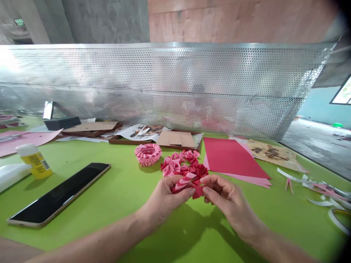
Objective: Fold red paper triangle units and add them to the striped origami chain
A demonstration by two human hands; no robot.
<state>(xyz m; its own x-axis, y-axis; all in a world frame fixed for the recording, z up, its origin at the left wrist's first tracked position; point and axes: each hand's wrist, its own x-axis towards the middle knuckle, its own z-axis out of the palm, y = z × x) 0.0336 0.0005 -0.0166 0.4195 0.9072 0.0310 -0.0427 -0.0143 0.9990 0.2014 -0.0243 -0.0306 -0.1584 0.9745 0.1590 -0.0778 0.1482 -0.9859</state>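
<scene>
Between my fingertips: left hand [164, 199] pinches striped pink-and-red folded paper chain [183, 182], right hand [223, 197] nips small red folded paper unit [197, 190] against its end. Joining step, I judge; next needs tab aligned, pushed in. Loose pile of folded pink paper pieces [183, 164] just beyond fingers.

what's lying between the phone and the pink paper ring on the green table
In the head view, nothing: the stretch of green table between the phone and the pink paper ring is bare.

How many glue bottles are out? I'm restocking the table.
1: a yellow glue bottle at the table's far left, beyond the phone. Others may be hidden.
</scene>
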